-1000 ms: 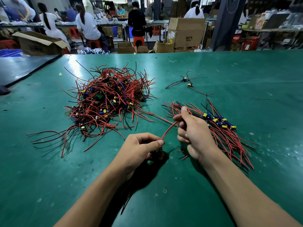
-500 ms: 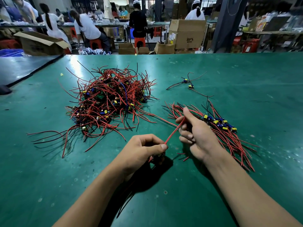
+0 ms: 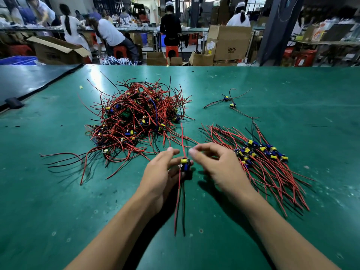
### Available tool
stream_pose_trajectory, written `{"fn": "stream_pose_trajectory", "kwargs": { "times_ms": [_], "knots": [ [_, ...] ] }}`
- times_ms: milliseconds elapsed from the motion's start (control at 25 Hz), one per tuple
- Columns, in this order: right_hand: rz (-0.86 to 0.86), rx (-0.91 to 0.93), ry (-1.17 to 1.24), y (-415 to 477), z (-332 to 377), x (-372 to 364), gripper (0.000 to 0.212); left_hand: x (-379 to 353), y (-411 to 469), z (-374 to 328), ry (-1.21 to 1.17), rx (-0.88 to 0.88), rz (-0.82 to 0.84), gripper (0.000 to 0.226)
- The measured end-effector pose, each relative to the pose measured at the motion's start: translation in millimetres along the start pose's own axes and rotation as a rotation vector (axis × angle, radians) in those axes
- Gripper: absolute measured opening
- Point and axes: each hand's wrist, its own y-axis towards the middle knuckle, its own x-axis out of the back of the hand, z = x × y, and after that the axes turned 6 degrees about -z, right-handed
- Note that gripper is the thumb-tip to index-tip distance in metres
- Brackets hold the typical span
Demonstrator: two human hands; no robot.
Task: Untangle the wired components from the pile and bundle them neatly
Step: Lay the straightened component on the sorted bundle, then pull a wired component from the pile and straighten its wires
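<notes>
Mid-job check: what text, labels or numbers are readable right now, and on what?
"BPS": printed on the stacked cardboard box behind the table; smaller line beneath it is blurred.
White label on that box's side: too small to read.
Component at the left hand and those in the pile: no legible markings.

Green table (image 3: 302, 94) under me: the tangled pile (image 3: 136, 117) of red and black wires sits on my left, the straightened bundle (image 3: 261, 152) lies on my right, and two loose components (image 3: 228, 101) lie just beyond it.
</notes>
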Motion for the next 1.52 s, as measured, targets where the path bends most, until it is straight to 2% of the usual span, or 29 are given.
{"fn": "stream_pose_trajectory", "kwargs": {
  "times_ms": [80,160,320,440,520,680,840,1000,1120,1240,1400,1520],
  "knots": [
    [0.052,0.162,-0.312,-7.0,-5.6,-9.4,0.022,0.7,1.4,-2.5,-0.075,0.074,0.018,0.035],
    [0.021,0.261,-0.446,-10.8,-8.7,-15.0,0.024,-0.5,0.1,-2.6,-0.117,0.124,0.064,0.040],
    [-0.154,0.353,-0.459,-4.3,-11.1,-9.4,0.021,-3.9,-3.9,0.3,-0.137,0.140,0.172,0.048],
    [-0.303,0.410,-0.449,6.7,-9.2,5.3,0.019,-1.8,-3.8,1.9,-0.016,0.110,0.137,0.049],
    [-0.374,0.378,-0.506,15.0,-11.0,21.7,0.019,-0.2,-2.7,2.7,0.041,0.094,0.113,0.050],
    [-0.406,0.201,-0.852,18.8,-16.4,36.5,0.025,0.8,-2.9,0.7,0.089,0.066,0.128,0.050],
    [-0.432,0.469,-0.916,5.5,-7.0,16.8,0.018,1.8,0.7,3.1,0.078,0.032,0.090,0.045],
    [-0.261,0.550,-0.829,-10.1,-0.4,-16.1,0.017,8.4,7.8,0.2,0.200,-0.147,-0.001,0.026],
    [-0.109,0.546,-0.796,-13.2,-2.5,-39.9,0.019,14.8,17.3,-4.4,0.260,-0.269,-0.180,0.023],
    [0.011,0.474,-0.740,-5.2,-3.6,-56.7,0.019,18.8,24.1,-8.1,0.224,-0.332,-0.320,0.017],
    [-0.088,0.217,-0.629,34.5,7.2,-84.4,0.041,27.0,27.5,-3.7,0.401,-0.484,-0.436,0.006],
    [-0.050,0.032,-0.558,68.0,13.8,-107.4,0.041,26.8,26.1,-4.9,0.364,-0.439,-0.425,0.016]
  ]
}}
